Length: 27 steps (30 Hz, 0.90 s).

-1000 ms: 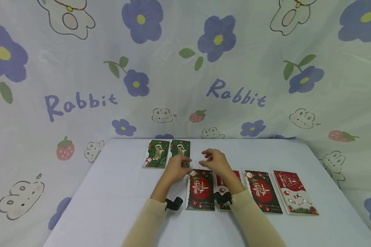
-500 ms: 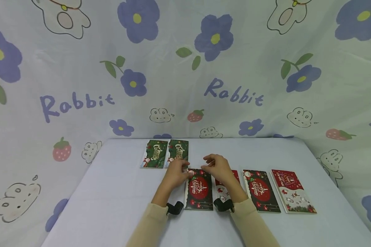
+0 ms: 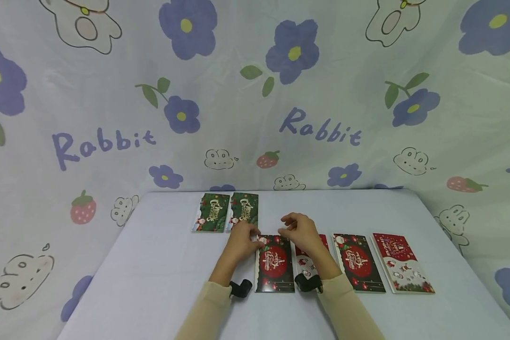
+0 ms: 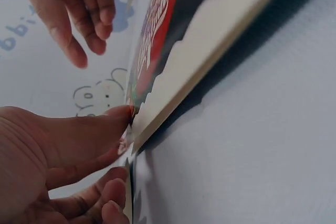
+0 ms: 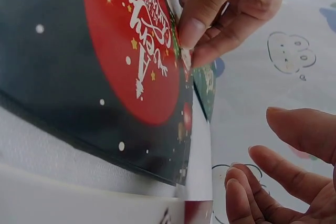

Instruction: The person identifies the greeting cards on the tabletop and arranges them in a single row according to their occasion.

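Observation:
My left hand (image 3: 240,241) pinches the far left corner of a dark Christmas card (image 3: 274,271) with a red circle on its front. In the right wrist view, the thumb and a fingertip grip that corner of the card (image 5: 136,77). A pale layer (image 4: 194,61) shows along the card's wavy edge in the left wrist view. My right hand (image 3: 303,233) hovers near the card's far right corner, fingers loosely bent and holding nothing. Under the right wrist lies a red and white Christmas card (image 3: 307,268), partly hidden by the arm.
To the right lie another dark card (image 3: 359,262) and another red and white card (image 3: 403,264). Two green Christmas cards, the left one (image 3: 212,212) and the right one (image 3: 244,208), lie farther back. A patterned cloth (image 3: 233,104) hangs behind the white table (image 3: 144,264).
My left hand has come down to the dark card's far left corner and taken hold of it. The card has shifted slightly toward me. My right hand has lowered a little and stays beside it.

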{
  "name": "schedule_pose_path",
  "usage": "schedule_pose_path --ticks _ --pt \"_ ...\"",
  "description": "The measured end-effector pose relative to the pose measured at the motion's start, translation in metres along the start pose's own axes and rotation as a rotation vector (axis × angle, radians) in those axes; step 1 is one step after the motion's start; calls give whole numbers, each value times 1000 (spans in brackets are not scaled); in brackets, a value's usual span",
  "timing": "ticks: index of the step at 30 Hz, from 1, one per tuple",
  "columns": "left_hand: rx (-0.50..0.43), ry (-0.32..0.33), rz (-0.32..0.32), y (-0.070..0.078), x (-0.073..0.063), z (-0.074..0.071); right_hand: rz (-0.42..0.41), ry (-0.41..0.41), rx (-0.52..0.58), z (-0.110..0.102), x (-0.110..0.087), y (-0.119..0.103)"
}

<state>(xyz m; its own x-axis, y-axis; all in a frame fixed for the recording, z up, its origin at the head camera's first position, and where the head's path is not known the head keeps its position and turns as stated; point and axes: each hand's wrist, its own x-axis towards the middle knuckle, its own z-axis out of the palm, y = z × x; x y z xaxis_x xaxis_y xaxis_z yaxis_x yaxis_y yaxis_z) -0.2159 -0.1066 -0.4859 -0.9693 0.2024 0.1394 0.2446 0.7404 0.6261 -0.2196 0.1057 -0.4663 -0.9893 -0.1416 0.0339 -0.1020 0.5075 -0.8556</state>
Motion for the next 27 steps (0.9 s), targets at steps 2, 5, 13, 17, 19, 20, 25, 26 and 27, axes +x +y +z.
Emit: schedule_pose_path --ticks 2,5,13,17,19,20,25,26,27 --pt "-8 6 5 0 0 0 6 1 5 0 0 -1" --pt "-43 4 18 2 0 -3 8 10 7 -2 0 0" --pt "-217 -66 -53 7 1 -14 -30 28 -11 -7 3 4" --pt "-262 -44 -60 7 2 -16 -25 18 6 -8 3 5" --pt "-278 -33 -66 6 2 -17 -20 5 12 -8 3 6" --pt "-285 -30 -67 6 2 -17 -16 -2 14 -8 3 6" --pt "-317 -28 -74 4 1 -16 -7 -30 26 -7 2 6" --pt "-325 -23 -73 4 2 -17 -9 -32 25 -7 3 6" --pt "-336 -16 -75 4 2 -18 -11 -33 25 -7 3 6"
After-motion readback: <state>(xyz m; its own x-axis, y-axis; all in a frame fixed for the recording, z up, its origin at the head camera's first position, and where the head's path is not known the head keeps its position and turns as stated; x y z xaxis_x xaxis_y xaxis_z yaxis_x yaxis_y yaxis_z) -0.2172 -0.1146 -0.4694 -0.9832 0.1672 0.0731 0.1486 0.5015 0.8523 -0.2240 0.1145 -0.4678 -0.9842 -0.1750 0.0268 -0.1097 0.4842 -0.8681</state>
